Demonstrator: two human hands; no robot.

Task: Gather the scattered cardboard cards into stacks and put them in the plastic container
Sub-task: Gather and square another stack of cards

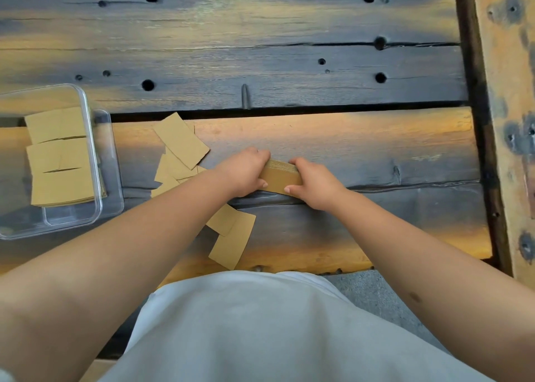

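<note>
A stack of brown cardboard cards point(280, 177) stands on edge on the wooden table, squeezed between my left hand point(246, 173) and my right hand point(312, 182). Both hands grip its ends. Several loose cards point(181, 144) lie overlapping to the left of my left hand. Two more loose cards point(233, 235) lie near the table's front edge, partly under my left forearm. A clear plastic container point(92, 161) sits at the far left and holds stacks of cards point(59, 155) laid flat.
The table is made of dark weathered planks point(260, 63) with holes and gaps between the boards. A lighter wooden beam point(509, 92) runs along the right side. The container's clear lid point(111, 161) lies under or beside it.
</note>
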